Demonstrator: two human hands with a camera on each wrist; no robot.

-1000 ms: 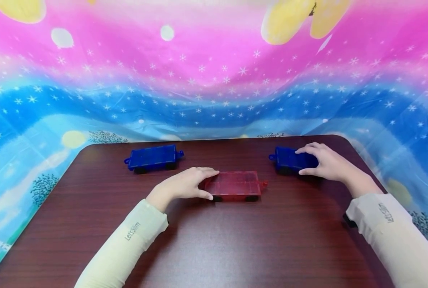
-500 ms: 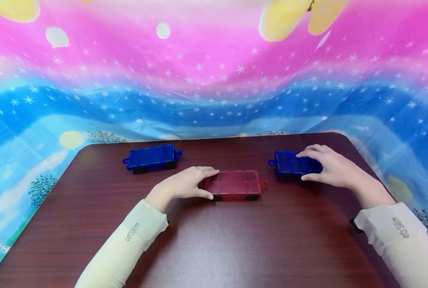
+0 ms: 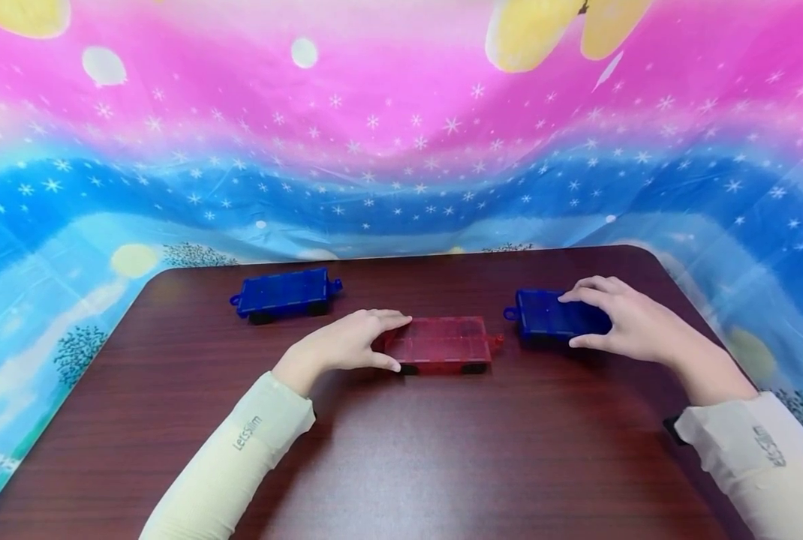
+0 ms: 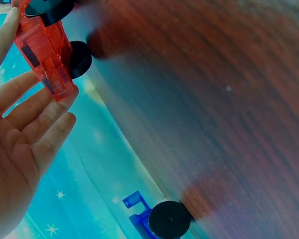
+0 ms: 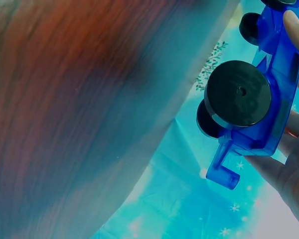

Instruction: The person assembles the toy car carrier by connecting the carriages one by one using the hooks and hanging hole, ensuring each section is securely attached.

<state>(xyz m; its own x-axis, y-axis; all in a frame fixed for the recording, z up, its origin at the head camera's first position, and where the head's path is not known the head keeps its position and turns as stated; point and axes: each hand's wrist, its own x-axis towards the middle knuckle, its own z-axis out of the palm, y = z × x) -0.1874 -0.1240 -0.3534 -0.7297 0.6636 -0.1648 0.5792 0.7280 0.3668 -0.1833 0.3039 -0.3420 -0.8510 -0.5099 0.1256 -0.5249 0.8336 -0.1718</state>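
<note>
My left hand grips the left end of a translucent red toy train car between thumb and fingers. This car is on the table near the middle, its coupling pointing right; the left wrist view shows its black wheels. Over to the right, my right hand holds a blue toy train car by its right end, thumb on the near side and fingers on the far side. Its hook coupling and black wheels show in the right wrist view. A gap separates the red and blue cars.
A second blue toy train car stands at the back left of the brown wooden table. Behind the table's back edge hangs a pink and blue patterned cloth, which also runs along both sides.
My right hand has drawn its blue car a little nearer to me, and the sleeve has shifted right. The left hand and the red car stay in place.
</note>
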